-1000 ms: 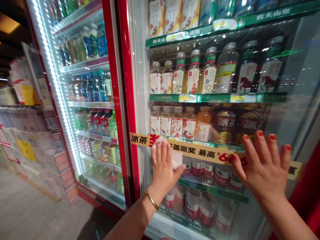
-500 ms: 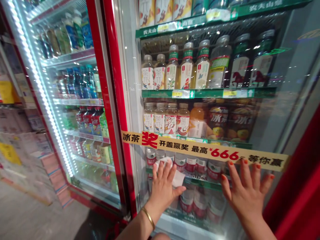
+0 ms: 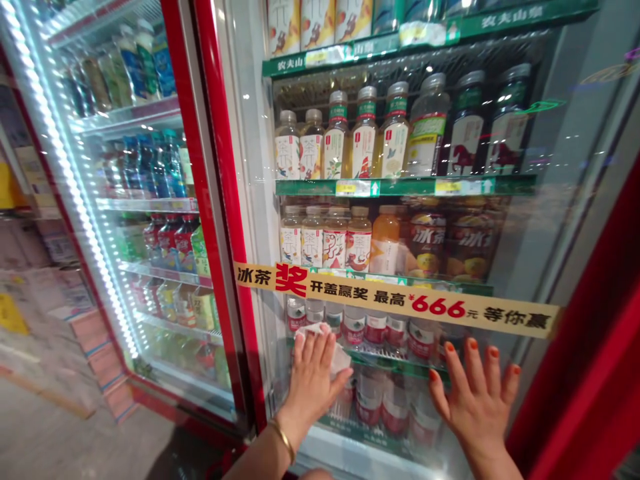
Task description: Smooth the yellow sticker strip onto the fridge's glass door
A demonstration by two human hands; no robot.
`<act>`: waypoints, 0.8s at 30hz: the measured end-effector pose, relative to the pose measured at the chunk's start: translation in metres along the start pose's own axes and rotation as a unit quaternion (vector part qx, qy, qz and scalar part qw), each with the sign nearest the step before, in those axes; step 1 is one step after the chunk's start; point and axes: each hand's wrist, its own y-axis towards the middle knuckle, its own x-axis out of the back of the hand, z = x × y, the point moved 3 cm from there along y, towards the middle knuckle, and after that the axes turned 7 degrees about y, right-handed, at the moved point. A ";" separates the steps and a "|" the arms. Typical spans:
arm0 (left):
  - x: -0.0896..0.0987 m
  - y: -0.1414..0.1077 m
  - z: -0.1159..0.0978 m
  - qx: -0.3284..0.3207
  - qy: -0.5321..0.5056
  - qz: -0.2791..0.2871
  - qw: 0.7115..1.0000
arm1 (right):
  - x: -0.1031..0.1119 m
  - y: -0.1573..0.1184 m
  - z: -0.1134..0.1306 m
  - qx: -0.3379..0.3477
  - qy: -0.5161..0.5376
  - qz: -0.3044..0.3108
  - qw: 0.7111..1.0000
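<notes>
My left hand (image 3: 311, 377), with a gold bangle (image 3: 283, 440) on the wrist, lies flat over a white tissue (image 3: 340, 360) and presses it to the glass door (image 3: 505, 240) of a drinks fridge. Part of the tissue is hidden under the fingers, while its edges stick out above and to the right. Farther right on the same glass, my right hand (image 3: 477, 397) has its fingers spread, holds nothing and shows orange nails. Just above both hands runs a yellow sticker strip (image 3: 367, 293) with black and red characters.
Behind the glass, rows of bottles (image 3: 363, 143) stand on shelves with green edge strips (image 3: 413, 187). To the left is a second lit fridge with a red frame (image 3: 187, 167). Stacked cartons (image 3: 95, 340) sit on the floor beyond it. A red surface (image 3: 590, 347) borders the right side.
My right hand has slid slightly down, its fingertips now below the yellow strip. My left hand and the tissue have shifted a little left on the glass. The view has turned slightly right.
</notes>
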 end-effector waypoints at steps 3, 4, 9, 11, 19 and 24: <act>0.004 0.001 0.037 0.088 -0.012 -0.022 0.996 | -0.002 -0.004 -0.001 -0.003 -0.002 0.001 1.000; 0.006 0.014 0.046 0.142 -0.030 -0.042 0.989 | -0.003 -0.005 -0.001 -0.004 -0.003 0.003 1.000; 0.008 0.077 0.008 0.176 -0.058 -0.050 0.981 | -0.003 -0.009 -0.004 -0.003 -0.002 0.010 1.000; 0.005 0.062 -0.020 0.067 -0.034 -0.033 0.997 | -0.002 -0.008 -0.004 -0.001 -0.004 0.010 1.000; 0.008 0.050 0.059 0.240 0.011 -0.013 0.971 | -0.001 -0.001 0.001 0.016 -0.020 0.006 1.000; 0.000 0.058 -0.013 0.079 -0.022 0.015 0.997 | 0.000 -0.004 -0.001 0.000 -0.017 0.012 1.000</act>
